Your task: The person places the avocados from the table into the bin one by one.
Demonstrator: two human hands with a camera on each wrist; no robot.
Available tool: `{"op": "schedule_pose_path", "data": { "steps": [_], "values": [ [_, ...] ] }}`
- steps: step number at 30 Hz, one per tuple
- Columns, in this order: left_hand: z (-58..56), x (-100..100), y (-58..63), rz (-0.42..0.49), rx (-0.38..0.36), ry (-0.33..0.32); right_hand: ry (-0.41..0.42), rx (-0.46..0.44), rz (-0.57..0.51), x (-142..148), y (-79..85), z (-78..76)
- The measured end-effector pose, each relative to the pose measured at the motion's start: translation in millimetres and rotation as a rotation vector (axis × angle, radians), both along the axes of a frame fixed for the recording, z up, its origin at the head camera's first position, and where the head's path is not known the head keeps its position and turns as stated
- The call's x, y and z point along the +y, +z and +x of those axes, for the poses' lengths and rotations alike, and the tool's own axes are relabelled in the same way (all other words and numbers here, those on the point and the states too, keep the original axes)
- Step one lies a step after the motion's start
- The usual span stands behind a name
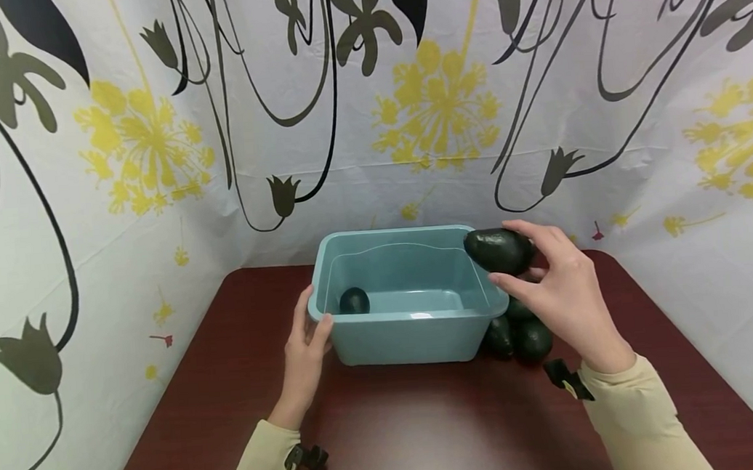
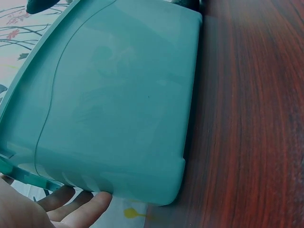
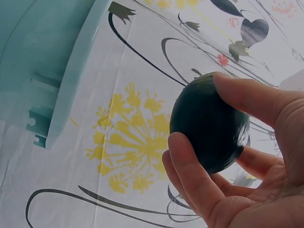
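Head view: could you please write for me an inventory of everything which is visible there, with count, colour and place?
Table: 1, dark reddish brown, under the other things
Cloth: white with yellow, grey and black plant print, behind and beside the table
Bin: 1, light blue-green, on the table
Inside avocado: 1, dark green, in the bin's left part
Held avocado: 1, dark green, in the right hand
Other avocados: at least 3, dark green, by the bin's right end, partly hidden
Wrist devices: 2, mostly black, one at each wrist
Sleeves: 2, cream, on the forearms
Left hand: 1, bare, touching the bin's left end
Right hand: 1, bare, holding the held avocado
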State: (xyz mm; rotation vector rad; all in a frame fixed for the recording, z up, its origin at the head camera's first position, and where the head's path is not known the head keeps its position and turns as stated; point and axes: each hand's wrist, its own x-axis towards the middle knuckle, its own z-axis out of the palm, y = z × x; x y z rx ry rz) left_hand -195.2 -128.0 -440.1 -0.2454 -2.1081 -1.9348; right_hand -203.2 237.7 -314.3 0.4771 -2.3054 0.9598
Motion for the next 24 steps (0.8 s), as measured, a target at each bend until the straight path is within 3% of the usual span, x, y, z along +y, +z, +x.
{"op": "schedule_pose_path", "data": {
  "steps": [24],
  "values": [
    [0.5,0.3,0.0,0.005,-0.004,-0.005,0.024,0.024,0.025,-15.4,7.4,-10.2]
  ]
}}
